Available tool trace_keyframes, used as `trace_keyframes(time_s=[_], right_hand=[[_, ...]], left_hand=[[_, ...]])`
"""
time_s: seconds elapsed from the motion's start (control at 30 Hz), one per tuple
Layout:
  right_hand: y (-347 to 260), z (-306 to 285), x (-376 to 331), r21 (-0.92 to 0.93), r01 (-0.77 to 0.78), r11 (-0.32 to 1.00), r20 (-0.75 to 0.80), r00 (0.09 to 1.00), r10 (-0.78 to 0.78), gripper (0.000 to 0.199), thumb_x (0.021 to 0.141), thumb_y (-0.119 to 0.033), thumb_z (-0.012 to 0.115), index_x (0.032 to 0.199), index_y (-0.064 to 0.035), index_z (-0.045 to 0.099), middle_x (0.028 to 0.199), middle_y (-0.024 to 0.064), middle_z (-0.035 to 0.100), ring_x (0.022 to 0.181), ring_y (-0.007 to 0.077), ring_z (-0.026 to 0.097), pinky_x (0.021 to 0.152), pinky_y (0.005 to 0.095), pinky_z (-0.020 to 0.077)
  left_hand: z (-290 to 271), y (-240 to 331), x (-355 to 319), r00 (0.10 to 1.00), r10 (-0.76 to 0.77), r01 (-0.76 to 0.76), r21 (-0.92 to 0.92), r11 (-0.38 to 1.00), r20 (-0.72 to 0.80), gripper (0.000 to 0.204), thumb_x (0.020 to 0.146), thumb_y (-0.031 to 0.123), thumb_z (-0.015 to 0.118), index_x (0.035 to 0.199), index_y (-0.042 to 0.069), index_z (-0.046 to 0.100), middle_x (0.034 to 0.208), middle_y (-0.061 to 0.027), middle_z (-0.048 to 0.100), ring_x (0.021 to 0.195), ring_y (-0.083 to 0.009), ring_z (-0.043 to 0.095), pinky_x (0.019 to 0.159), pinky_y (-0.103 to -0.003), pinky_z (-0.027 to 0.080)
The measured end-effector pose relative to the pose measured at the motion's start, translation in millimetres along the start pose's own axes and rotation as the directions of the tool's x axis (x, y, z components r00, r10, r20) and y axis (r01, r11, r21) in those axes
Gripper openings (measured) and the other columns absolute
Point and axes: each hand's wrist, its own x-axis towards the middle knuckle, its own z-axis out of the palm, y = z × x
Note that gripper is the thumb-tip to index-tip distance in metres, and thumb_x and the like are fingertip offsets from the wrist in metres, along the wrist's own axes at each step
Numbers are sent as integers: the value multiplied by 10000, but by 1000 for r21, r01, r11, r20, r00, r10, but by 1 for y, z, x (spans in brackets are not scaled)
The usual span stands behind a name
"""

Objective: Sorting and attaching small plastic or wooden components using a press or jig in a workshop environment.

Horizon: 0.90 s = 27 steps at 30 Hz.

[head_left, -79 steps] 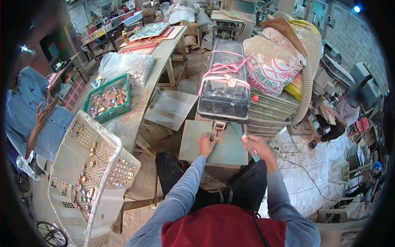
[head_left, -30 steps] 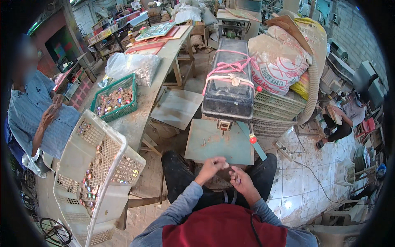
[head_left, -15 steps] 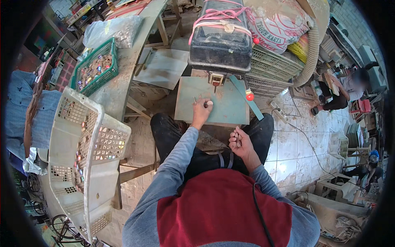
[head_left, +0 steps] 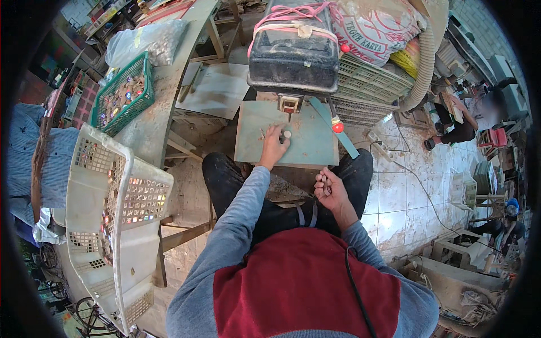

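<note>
My left hand [head_left: 273, 147] lies over the blue-green work table [head_left: 253, 121] of a black-housed machine [head_left: 294, 62], its fingers closed on a small round wooden piece [head_left: 287, 134]. That piece sits just in front of the machine's guide, where a narrow blade or bit [head_left: 289, 117] comes down. Nearer to me, above my right thigh, my right hand [head_left: 332, 194] is turned palm up with the fingers curled. Small brownish pieces seem to show between them, but their kind is too small to make out.
A blue-green strip [head_left: 335, 129] slants across the table's right side beside a red ball-shaped knob [head_left: 338, 128]. At left stand a green basket of small wooden pieces [head_left: 147, 90] and a white plastic crate [head_left: 127, 225]. A person [head_left: 459, 124] sits at far right.
My left hand has moved the round wooden piece slightly forward, closer to the blade or bit. My right hand stays curled over my lap; the whole view has shifted a little.
</note>
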Motion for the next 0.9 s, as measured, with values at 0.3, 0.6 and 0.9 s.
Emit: trace_keyframes(time_s=[0.3, 0.6, 0.9], right_hand=[[-73, 66, -13, -233, 358, 904, 111, 934, -341, 279, 1005, -363, 572, 988, -86, 599, 882, 42, 624, 586, 122, 515, 502, 281, 396], [-98, 96, -10, -60, 356, 932, 127, 929, -347, 242, 981, -331, 623, 1091, -117, 601, 845, 12, 595, 618, 105, 492, 510, 251, 378], [-95, 103, -16, -517, 489, 703, 208, 868, -451, 303, 1006, -359, 574, 1061, -66, 632, 732, -10, 568, 513, 63, 432, 469, 226, 345]], left_hand=[[9, -17, 6, 995, 93, -86, 183, 979, -28, 322, 762, 136, 780, 1056, 32, 702, 1038, -140, 634, 923, -313, 620, 818, -398, 510], [11, -18, 30, 1000, 4, 0, 297, 955, -13, 292, 798, 248, 741, 1032, 75, 731, 985, -85, 652, 920, -285, 625, 839, -424, 470], [11, -14, 32, 998, -70, 67, 282, 957, 1, 274, 793, 284, 748, 983, 88, 726, 936, -53, 622, 982, -268, 598, 851, -438, 396]])
